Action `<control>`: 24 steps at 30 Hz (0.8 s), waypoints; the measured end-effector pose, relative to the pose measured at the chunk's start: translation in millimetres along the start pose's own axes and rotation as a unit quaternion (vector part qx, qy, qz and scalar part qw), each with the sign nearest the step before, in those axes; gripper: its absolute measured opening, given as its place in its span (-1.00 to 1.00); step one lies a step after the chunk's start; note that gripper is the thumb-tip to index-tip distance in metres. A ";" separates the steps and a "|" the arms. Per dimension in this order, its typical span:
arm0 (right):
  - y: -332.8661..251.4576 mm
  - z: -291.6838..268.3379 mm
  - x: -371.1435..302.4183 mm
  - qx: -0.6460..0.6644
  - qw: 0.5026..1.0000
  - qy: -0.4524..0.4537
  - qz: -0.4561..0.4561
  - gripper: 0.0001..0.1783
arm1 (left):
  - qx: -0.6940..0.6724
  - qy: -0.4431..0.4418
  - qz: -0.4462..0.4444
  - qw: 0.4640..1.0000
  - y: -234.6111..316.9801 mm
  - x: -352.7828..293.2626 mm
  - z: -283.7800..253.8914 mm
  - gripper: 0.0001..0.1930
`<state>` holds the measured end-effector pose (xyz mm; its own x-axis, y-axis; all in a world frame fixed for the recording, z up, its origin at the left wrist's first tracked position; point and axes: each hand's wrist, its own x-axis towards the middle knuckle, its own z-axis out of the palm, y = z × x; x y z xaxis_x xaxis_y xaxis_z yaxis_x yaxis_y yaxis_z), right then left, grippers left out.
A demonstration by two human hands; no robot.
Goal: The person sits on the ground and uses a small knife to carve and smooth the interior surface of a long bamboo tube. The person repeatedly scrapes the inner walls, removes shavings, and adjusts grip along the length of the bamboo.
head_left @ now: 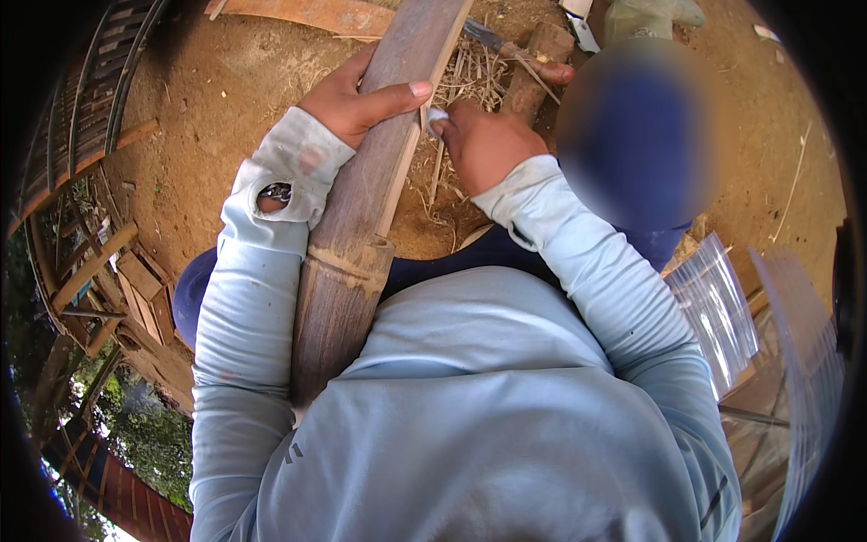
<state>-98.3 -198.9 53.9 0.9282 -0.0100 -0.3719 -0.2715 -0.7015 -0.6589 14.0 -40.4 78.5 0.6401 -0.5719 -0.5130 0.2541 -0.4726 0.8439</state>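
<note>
A long split bamboo pole (375,190), grey-brown with a ringed node, slants from beside my torso up past the top edge of the view. Around its upper part my left hand (348,101) is closed, thumb laid across the bamboo to its right edge. My right hand (492,144) is curled shut close beside that edge. A small whitish bit (437,117) shows at its thumb and fingers, too little of it to name. Beyond the right hand, a knife (485,36) with a dark blade lies against a short log (545,56).
Thin bamboo shavings (474,77) are scattered on the brown dirt ground (217,99). Clear corrugated sheets (713,307) stand at the right. A slatted wooden structure (81,99) is at the far left. An orange-brown board (307,14) lies at the top.
</note>
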 end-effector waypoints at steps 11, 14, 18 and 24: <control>-28.6 10.3 -39.5 0.002 0.981 -0.152 -0.118 -0.65 | 0.023 0.002 0.014 1.000 -6.0 6.1 -2.9 -0.11; -23.0 -5.3 -23.1 -0.018 0.990 -0.104 -0.094 -0.64 | -0.012 0.013 0.009 1.000 -2.0 0.8 -0.1 -0.11; 10.7 -23.9 13.0 -0.105 0.991 -0.055 -0.059 -0.60 | 0.013 -0.001 -0.016 1.000 -2.6 0.2 -5.0 -0.13; 29.9 -24.9 44.3 -0.131 0.991 0.031 -0.009 -0.61 | 0.007 0.001 0.014 1.000 0.7 0.7 1.5 -0.13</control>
<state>-58.9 -238.0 34.0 0.9485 -0.0334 -0.3150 -0.1866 -0.8625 -0.4704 13.5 -42.2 78.5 0.6483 -0.5836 -0.4891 0.2265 -0.4655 0.8556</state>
